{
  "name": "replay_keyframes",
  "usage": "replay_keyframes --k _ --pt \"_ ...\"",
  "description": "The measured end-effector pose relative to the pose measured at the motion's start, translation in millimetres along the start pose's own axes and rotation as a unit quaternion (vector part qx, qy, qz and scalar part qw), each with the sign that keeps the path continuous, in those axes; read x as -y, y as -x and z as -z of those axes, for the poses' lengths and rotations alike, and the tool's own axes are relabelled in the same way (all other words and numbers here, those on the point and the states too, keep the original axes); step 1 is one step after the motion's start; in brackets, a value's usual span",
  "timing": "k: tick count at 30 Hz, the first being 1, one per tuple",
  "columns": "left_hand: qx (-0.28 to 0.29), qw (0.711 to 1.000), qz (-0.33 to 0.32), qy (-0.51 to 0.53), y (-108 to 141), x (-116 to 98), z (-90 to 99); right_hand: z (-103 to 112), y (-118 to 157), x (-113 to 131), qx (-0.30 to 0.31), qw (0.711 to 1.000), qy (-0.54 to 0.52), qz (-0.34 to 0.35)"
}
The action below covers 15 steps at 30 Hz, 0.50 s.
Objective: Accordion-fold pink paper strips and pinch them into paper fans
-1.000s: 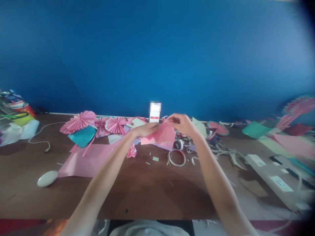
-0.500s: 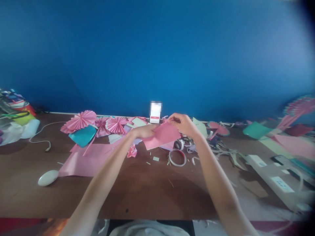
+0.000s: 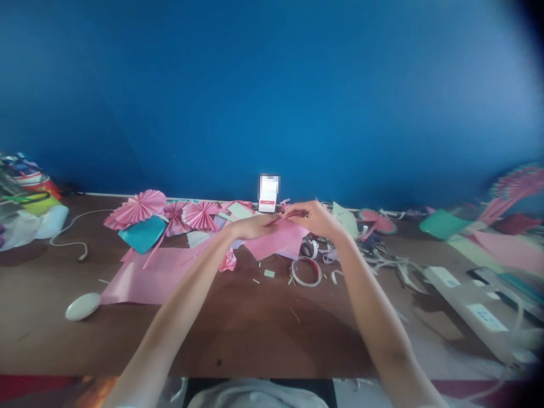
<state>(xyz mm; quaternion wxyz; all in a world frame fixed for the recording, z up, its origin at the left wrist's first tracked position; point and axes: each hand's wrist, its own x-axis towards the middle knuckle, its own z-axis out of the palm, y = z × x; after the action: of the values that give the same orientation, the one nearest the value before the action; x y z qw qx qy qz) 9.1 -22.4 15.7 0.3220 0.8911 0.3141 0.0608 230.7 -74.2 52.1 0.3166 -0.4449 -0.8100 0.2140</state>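
Note:
A sheet of pink paper (image 3: 278, 241) is held up between my hands above the middle of the table, its far edge folded over in a narrow strip. My left hand (image 3: 251, 228) grips the left end of that edge, fingers partly hidden by the paper. At the right end, my right hand (image 3: 315, 217) pinches the fold between thumb and fingers. Just beyond the paper, a lit phone (image 3: 267, 195) stands upright against the blue wall. Pleated pink paper fans (image 3: 202, 216) lie to the left of my left hand.
A large pink sheet (image 3: 142, 277) and a white computer mouse (image 3: 83, 306) lie on the left. A tape roll (image 3: 306, 272) sits near the middle among paper scraps. To the right are a tangle of white strips (image 3: 408, 272), a power strip (image 3: 467, 311) and a green sheet (image 3: 444, 225).
My right hand has come slightly down and its fingers have turned over the paper's far edge. The pink sheet now lies lower and flatter. My left hand has barely moved.

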Motion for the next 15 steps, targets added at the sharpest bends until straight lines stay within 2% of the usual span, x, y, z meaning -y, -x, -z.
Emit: replay_keyframes --k 3,9,15 --pt "-0.010 1.000 -0.017 0.012 0.7 -1.3 -1.3 1.6 0.7 -0.4 -0.003 1.000 -0.003 0.003" --pt "0.014 0.999 -0.017 0.039 6.0 -5.1 3.2 4.1 2.1 0.2 -0.038 0.998 -0.042 -0.011" --pt "0.033 0.999 0.005 0.038 7.6 -6.3 4.2 8.0 2.5 -1.8 -0.020 0.998 -0.057 -0.015"
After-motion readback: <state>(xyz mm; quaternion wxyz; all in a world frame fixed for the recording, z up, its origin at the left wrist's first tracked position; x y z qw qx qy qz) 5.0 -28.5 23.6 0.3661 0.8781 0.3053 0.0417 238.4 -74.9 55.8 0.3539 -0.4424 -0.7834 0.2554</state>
